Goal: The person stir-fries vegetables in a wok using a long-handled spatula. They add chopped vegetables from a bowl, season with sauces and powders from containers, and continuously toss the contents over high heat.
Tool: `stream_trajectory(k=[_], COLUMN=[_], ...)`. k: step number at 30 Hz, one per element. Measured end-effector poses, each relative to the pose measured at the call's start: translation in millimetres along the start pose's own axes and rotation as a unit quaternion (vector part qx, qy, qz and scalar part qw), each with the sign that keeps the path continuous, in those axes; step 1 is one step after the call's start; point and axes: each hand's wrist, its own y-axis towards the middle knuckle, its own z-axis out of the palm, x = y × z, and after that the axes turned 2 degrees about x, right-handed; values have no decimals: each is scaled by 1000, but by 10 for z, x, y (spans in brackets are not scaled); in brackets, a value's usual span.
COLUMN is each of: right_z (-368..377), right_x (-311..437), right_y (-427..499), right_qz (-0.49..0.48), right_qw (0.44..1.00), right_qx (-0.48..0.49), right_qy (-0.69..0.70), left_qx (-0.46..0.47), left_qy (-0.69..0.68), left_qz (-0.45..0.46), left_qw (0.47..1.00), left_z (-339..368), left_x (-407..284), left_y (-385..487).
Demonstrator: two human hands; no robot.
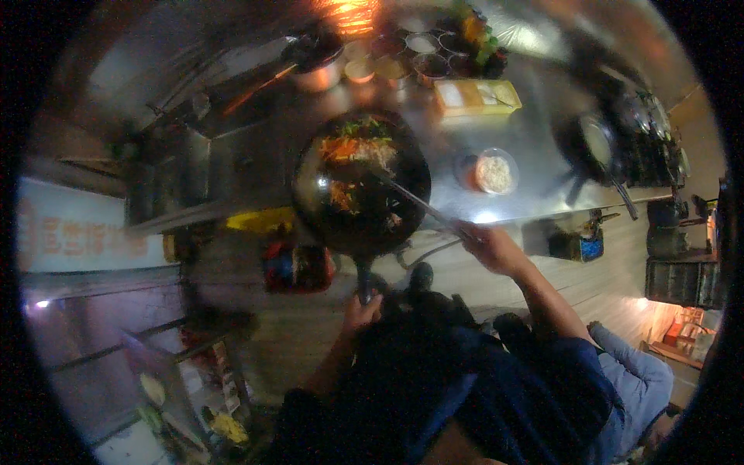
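My left hand (361, 313) grips the dark handle of a black wok (372, 226) at the counter's front edge. Inside lie shredded orange and green vegetables (349, 150), with pale bits beside them; a smaller heap of shreds sits lower in the pan. My right hand (494, 249) is closed around the shaft of a long-handled metal utensil (424, 204), whose head reaches into the food and is too dark to make out. Right of the wok, a clear round container (496, 172) of pale grains stands on the steel counter (535, 139).
Several seasoning tubs (395, 67) line the back beside a metal pot (318, 72) and a yellow divided box (478, 97). A ladle rests in a dark pan (593, 139) at right. Behind me on the right is another person's light-blue sleeve (628, 372). A red container (297, 267) stands below the counter.
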Motion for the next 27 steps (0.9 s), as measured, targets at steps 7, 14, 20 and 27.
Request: stream_trajectory(k=[7, 14, 20, 27], right_z=[77, 328, 276, 232], right_x=[94, 143, 215, 58], right_y=[-4, 272, -241, 129], right_qz=[158, 79, 66, 210], right_qw=[966, 996, 987, 968], right_qx=[136, -44, 66, 89], right_qy=[151, 4, 134, 103], left_qx=[11, -34, -33, -4], left_qy=[58, -7, 102, 68], left_qz=[9, 26, 8, 15], left_qw=[998, 999, 994, 998], left_z=[-233, -178, -347, -253], left_x=[-487, 103, 24, -344], left_y=[586, 403, 125, 797])
